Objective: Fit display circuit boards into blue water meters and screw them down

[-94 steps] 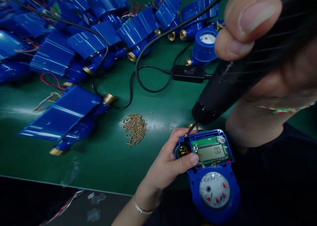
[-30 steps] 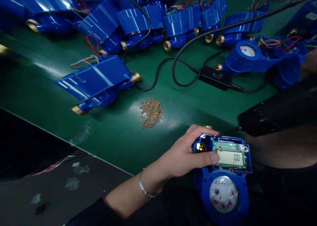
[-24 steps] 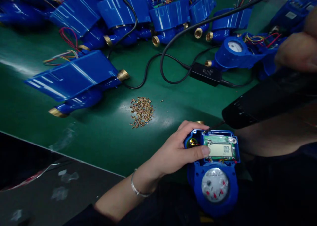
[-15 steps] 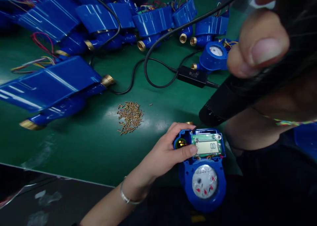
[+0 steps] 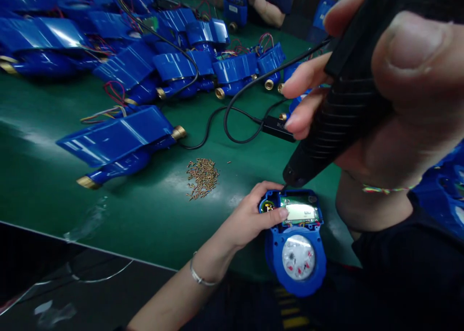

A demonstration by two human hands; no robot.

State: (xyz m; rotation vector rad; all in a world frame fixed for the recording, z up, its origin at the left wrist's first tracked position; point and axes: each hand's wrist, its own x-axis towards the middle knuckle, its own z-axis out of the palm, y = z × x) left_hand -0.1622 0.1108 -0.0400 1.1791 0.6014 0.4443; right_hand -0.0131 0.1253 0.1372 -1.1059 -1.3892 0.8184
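Green worktop (image 5: 152, 215) spread out past both grips, and lots of blue water meters (image 5: 177, 67) with loose wires were crowded on it, up and left of the left grip. Far past the grips, another person (image 5: 268, 9) had both hands on a blue box-shaped thing (image 5: 235, 12).

The left grip (image 5: 250, 220) was holding an open blue water meter (image 5: 299, 278), its thumb by the edge of the little lit screen (image 5: 303, 214). The round white dial (image 5: 299, 257) was below and right of that grip. The right grip (image 5: 416, 89) was wrapped around a black electric screwdriver (image 5: 337, 123). Its thin tip pointed down at the top edge of the open meter, just beside the left grip's fingertip; I could not tell what it touched.

Small brass-coloured screws (image 5: 203, 179) lay in a pile, up and left of the left grip. Behind the right grip's fingers, a small black box (image 5: 277, 128) peeked out.
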